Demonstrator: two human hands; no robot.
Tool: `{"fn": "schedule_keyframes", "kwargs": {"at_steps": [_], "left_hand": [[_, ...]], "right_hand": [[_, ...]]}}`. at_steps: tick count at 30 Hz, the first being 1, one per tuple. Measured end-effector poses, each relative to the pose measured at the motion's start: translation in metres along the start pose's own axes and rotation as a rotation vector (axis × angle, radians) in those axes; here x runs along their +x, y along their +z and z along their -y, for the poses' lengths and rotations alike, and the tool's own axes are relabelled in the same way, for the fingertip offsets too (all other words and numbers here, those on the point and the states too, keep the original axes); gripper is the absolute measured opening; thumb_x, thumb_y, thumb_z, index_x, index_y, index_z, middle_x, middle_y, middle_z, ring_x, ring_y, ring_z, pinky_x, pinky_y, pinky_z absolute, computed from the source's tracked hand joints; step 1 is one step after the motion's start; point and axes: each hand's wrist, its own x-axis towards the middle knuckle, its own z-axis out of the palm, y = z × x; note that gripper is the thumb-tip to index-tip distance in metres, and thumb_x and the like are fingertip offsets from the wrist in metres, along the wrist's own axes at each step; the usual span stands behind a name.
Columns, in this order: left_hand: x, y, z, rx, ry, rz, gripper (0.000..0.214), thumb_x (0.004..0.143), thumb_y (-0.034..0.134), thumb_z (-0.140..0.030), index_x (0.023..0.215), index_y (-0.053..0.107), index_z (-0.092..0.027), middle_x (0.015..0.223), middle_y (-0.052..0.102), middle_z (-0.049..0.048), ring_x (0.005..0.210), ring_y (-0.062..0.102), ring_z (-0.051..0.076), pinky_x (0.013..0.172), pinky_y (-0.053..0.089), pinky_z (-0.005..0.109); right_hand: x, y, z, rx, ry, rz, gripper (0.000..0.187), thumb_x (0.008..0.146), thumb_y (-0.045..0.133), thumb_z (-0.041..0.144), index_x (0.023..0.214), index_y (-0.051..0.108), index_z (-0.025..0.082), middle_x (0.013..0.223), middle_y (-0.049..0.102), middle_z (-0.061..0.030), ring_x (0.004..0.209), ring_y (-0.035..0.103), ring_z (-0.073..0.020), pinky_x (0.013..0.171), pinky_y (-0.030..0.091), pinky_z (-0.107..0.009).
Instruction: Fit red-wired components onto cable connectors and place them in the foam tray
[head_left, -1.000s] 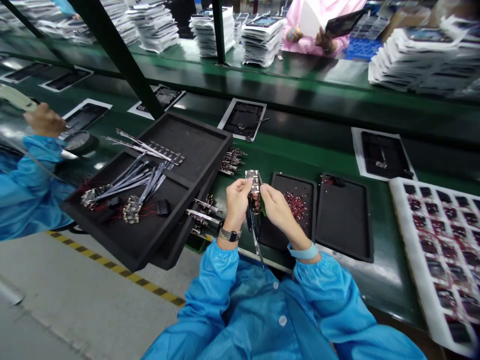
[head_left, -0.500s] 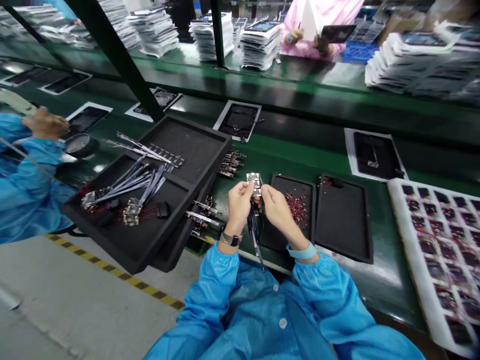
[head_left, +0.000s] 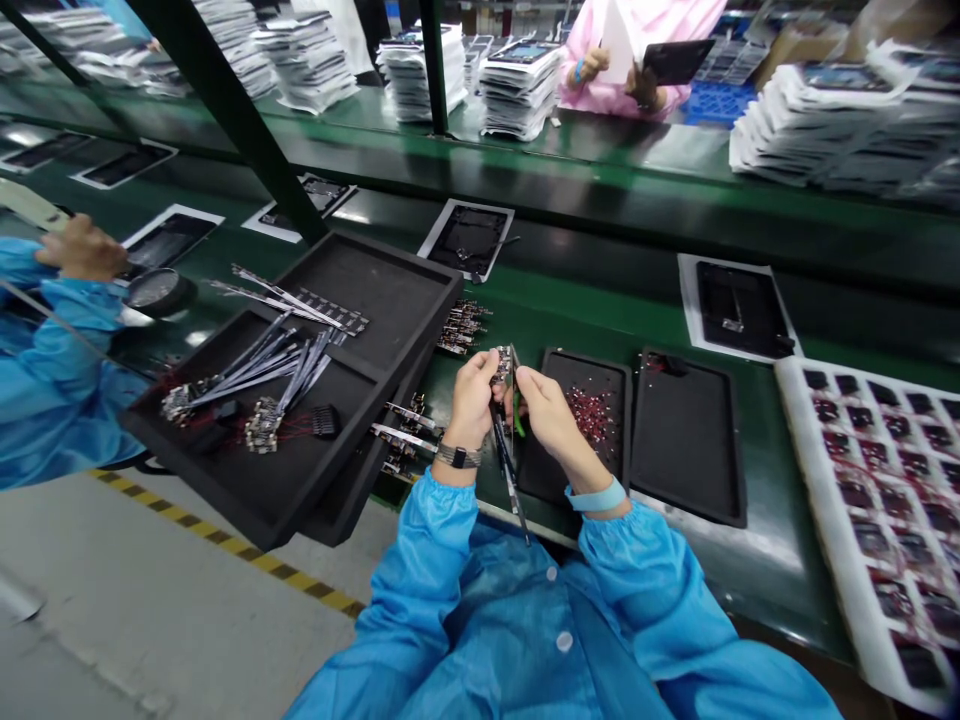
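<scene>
While our left hand (head_left: 470, 408) pinches a silvery, dark-flecked board (head_left: 503, 364), strips (head_left: 503, 442) hanging toward six o'clock, our right hand (head_left: 550, 408) grips a green-handled tool (head_left: 518, 414). Any lettering is illegibly small.

With the clock centred on the view, a glossy green bench (head_left: 780, 460) stretches across. At four o'clock lies a shallow black tray (head_left: 546, 472) of red bits; a second black tray (head_left: 686, 460) sits just beside it, farther out, then a white foam tray (head_left: 827, 500). Small boards (head_left: 409, 432) lie at eight, a round dish (head_left: 157, 290) at nine. White sheets, one at twelve (head_left: 433, 240), another nearer three (head_left: 690, 300), carry dark device shells (head_left: 739, 300).
</scene>
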Motion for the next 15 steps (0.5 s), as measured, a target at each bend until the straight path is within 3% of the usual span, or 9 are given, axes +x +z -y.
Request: {"fn": "schedule_keyframes", "kwargs": {"at_steps": [3,6,10,15], "left_hand": [[0.002,-0.003,0.002,-0.029,-0.052,-0.01,0.042,0.084,0.078,-0.051,0.076,0.054,-0.017,0.05,0.04,-0.0097,0.041,0.034,0.005,0.042,0.026,0.018],[0.004,-0.008,0.003,0.168,0.027,-0.141,0.035,0.091,0.071,-0.047,0.079,0.057,-0.017,0.052,0.045,-0.008,0.041,0.038,0.006,0.044,0.026,0.02],[0.004,-0.013,0.005,0.747,0.229,-0.217,0.033,0.099,0.059,-0.04,0.074,0.059,-0.019,0.056,0.058,-0.0019,0.051,0.053,0.012,0.054,0.034,0.024],[-0.003,-0.014,0.002,1.436,0.38,-0.249,0.03,0.101,0.054,-0.036,0.084,0.072,-0.019,0.08,0.071,0.011,0.083,0.065,0.026,0.075,0.045,0.034]], "right_hand": [[0.002,-0.004,0.002,0.135,0.053,0.007,0.052,0.095,0.053,0.069,0.091,0.064,0.019,0.063,0.062,0.0003,0.05,0.056,-0.0149,0.05,0.047,-0.028],[-0.001,-0.015,0.01,0.209,0.072,-0.068,0.053,0.092,0.06,0.067,0.109,0.065,0.017,0.062,0.062,0.0019,0.05,0.058,-0.0152,0.049,0.048,-0.028],[-0.009,-0.037,0.024,0.203,0.056,-0.115,0.053,0.094,0.062,0.062,0.119,0.066,0.015,0.066,0.064,0.0008,0.052,0.06,-0.0153,0.05,0.049,-0.028],[-0.027,-0.058,0.034,0.185,0.039,-0.126,0.049,0.096,0.062,0.058,0.12,0.068,0.016,0.065,0.064,0.0007,0.052,0.06,-0.0156,0.049,0.049,-0.028]]}}
